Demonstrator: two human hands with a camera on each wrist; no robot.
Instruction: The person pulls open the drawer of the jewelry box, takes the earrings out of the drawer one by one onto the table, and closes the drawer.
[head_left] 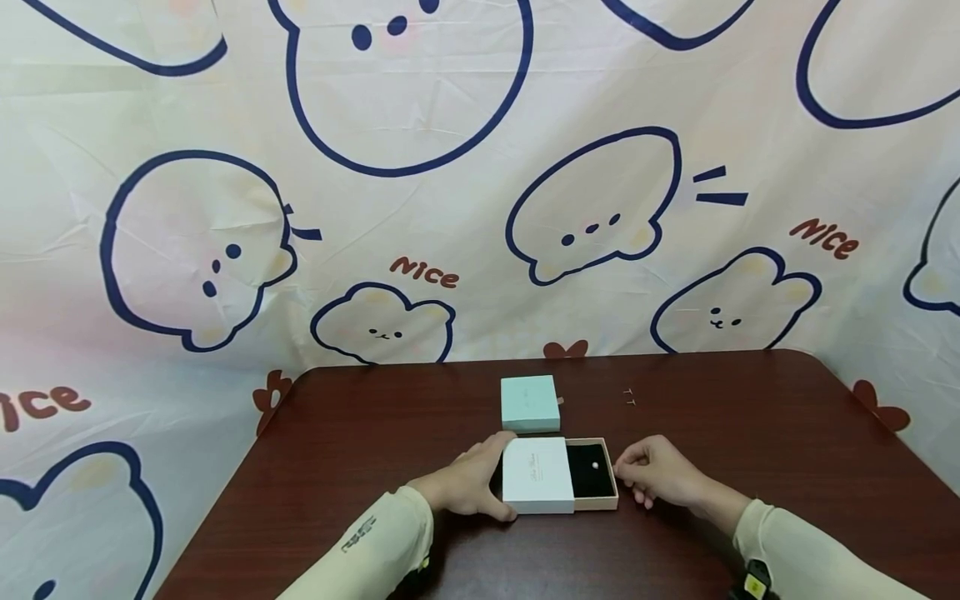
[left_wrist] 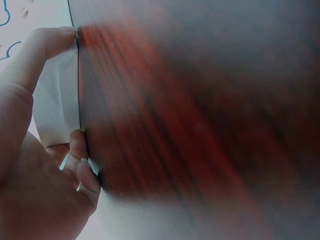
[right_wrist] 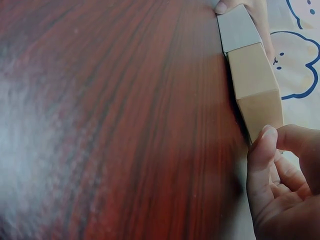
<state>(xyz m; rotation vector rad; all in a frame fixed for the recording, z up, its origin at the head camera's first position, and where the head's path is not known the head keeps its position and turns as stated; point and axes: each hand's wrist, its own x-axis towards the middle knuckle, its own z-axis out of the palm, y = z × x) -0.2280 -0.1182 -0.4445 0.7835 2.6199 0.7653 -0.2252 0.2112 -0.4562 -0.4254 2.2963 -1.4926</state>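
A white jewelry box (head_left: 537,475) lies on the table with its tan drawer (right_wrist: 256,72) pulled part-way out to the right. Inside the drawer is a black pad (head_left: 588,479) bearing a small pearl-like bead (head_left: 595,465). My left hand (head_left: 472,479) grips the closed left end of the sleeve, thumb at the near edge and fingers at the far one. At the drawer's outer end, the thumb and forefinger of my right hand (head_left: 660,471) pinch together right against the end wall; whatever lies between the fingertips is hidden.
Behind the white box sits a shut mint-green box (head_left: 529,403) with a small tab on its right side. Two tiny thin metal pieces (head_left: 629,397) lie to its right. A patterned cloth (head_left: 480,208) hangs along the back edge of the brown table (head_left: 360,417).
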